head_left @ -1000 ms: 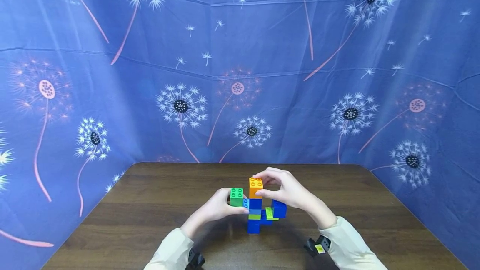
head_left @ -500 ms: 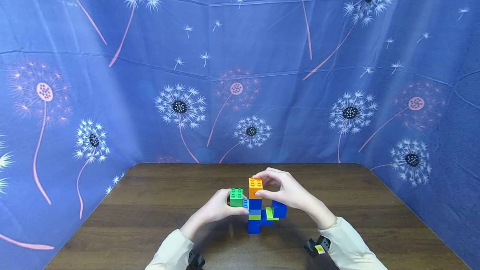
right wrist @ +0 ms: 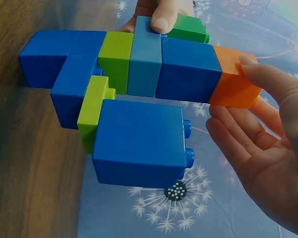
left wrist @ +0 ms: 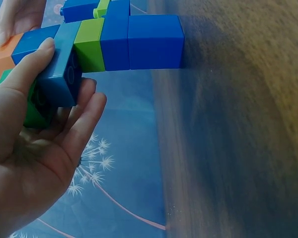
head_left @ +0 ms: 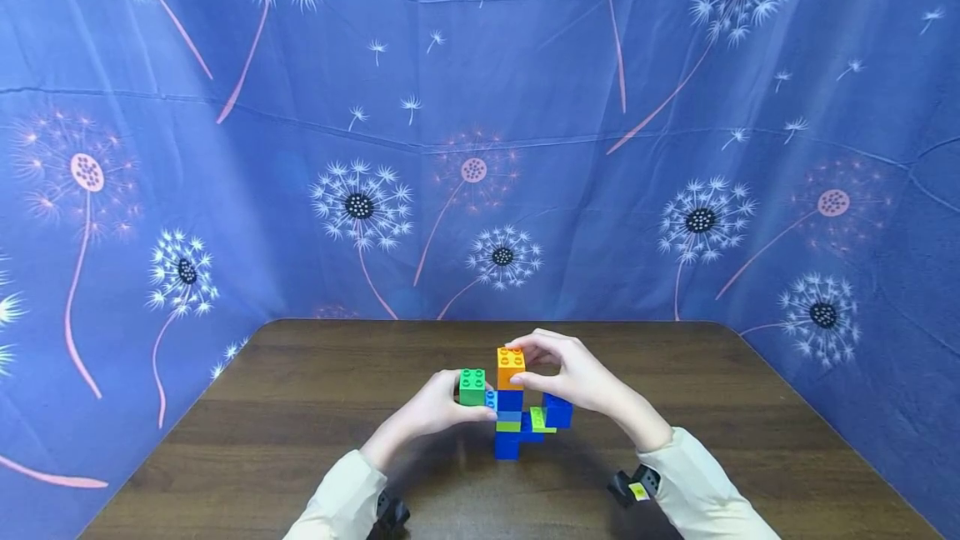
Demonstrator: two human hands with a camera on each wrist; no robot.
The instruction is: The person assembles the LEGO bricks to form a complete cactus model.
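A tower of toy building bricks stands on the wooden table point(head_left: 300, 457). Its top is an orange brick point(head_left: 511, 369), which my right hand point(head_left: 573, 373) grips between thumb and fingers. Below come a dark blue brick point(right wrist: 188, 64), a light blue brick point(left wrist: 62, 74), a lime brick point(right wrist: 115, 62) and more dark blue ones. My left hand point(head_left: 431, 408) pinches the light blue brick where it juts left, thumb on its near face. A green brick point(head_left: 472, 390) sits on that jutting end. On the right side arm, a thin lime brick point(right wrist: 92, 109) carries a big blue brick point(right wrist: 139, 144).
A blue cloth point(head_left: 570, 190) printed with dandelions hangs behind the table and along both sides. Black wrist cameras, such as the right one point(head_left: 633, 486), sit at both cuffs, low over the tabletop.
Both hands keep their hold on the same bricks, and the tower stays put. Only the head view has shifted slightly.
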